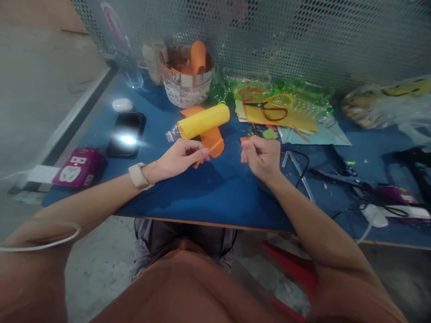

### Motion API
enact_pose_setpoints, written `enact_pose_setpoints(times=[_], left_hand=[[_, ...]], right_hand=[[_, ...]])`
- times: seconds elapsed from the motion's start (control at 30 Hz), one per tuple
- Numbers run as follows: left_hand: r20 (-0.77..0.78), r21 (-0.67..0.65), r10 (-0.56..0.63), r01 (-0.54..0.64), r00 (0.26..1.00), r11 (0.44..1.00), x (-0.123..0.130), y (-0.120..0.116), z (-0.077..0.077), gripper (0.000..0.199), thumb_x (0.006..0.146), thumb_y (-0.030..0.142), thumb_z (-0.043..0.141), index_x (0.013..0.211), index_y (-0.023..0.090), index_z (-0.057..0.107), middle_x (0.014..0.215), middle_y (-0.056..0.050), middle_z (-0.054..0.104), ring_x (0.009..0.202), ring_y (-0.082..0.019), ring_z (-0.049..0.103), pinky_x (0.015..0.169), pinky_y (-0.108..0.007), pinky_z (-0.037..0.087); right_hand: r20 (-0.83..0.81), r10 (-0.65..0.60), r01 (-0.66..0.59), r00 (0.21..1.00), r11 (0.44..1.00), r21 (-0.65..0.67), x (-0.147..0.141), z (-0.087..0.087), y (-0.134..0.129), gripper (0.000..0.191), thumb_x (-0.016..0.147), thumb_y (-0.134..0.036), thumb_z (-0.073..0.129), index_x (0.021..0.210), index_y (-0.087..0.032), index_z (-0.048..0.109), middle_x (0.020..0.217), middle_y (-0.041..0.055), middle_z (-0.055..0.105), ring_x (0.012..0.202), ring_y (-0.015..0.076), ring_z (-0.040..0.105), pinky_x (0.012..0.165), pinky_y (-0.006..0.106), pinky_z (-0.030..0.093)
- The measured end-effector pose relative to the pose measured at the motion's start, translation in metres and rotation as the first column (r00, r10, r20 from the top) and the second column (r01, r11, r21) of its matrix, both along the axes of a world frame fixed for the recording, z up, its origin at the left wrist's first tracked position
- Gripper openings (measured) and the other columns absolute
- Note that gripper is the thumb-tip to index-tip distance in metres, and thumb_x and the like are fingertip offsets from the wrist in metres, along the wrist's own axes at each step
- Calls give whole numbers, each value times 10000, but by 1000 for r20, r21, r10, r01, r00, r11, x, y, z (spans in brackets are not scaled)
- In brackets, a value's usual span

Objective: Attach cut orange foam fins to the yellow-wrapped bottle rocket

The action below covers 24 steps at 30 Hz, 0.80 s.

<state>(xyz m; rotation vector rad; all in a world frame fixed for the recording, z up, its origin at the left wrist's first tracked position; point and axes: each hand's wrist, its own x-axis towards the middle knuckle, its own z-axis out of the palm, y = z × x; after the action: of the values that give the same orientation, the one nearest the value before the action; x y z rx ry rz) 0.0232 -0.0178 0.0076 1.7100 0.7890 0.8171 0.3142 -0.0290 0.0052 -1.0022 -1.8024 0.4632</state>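
My left hand point(186, 154) is closed in a pinch on a narrow orange paper strip point(216, 146), its thumb pressed to the fingers. Just behind that hand lies a clear plastic bottle wrapped in yellow paper point(205, 121), resting over a larger orange paper piece point(214, 134). To the right, apart from the left, my right hand point(261, 154) is curled into a near fist. A small orange paper scrap point(243, 139) shows at its thumb and forefinger. Past the right hand lie green scraps point(270, 133) and scissors point(274, 112) with orange handles on yellow paper sheets point(296, 123).
A woven basket point(186, 89) holding orange paper stands at the back, near green plastic bottles point(303, 92). On the left are a phone point(126, 134), a white case point(122, 105) and a purple power socket point(78, 167). Cables and a glue gun-like black tool point(340, 175) lie right.
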Motion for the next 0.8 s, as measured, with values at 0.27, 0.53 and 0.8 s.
enact_pose_setpoints(times=[0.27, 0.53, 0.8], left_hand=[[56, 2, 44, -45, 997, 999, 1, 2, -6, 446, 1105, 497, 808, 805, 170, 761, 723, -41, 732, 619, -91, 635, 616, -205, 557], [-46, 80, -8, 11, 999, 997, -1, 1, -4, 454, 1175, 525, 686, 891, 174, 739, 730, -30, 712, 607, -97, 639, 612, -210, 531], [-262, 328, -53, 141, 964, 934, 2, -7, -3, 311, 1170, 376, 629, 926, 195, 697, 793, -18, 715, 701, -149, 642, 683, -264, 485]], right_hand=[[-181, -82, 75, 980, 996, -43, -2, -21, 9, 348, 1026, -567, 905, 943, -315, 681, 678, -51, 670, 513, 161, 665, 496, 326, 523], [-21, -96, 98, 995, 990, 97, 4, -23, 17, 482, 991, -419, 921, 1457, -377, 808, 1521, 109, 773, 1076, 278, 838, 929, 472, 748], [236, 287, -312, 929, 947, 77, -12, -10, -8, 242, 1147, -385, 768, 1360, -358, 880, 1231, 76, 908, 1116, 285, 874, 1008, 453, 734]])
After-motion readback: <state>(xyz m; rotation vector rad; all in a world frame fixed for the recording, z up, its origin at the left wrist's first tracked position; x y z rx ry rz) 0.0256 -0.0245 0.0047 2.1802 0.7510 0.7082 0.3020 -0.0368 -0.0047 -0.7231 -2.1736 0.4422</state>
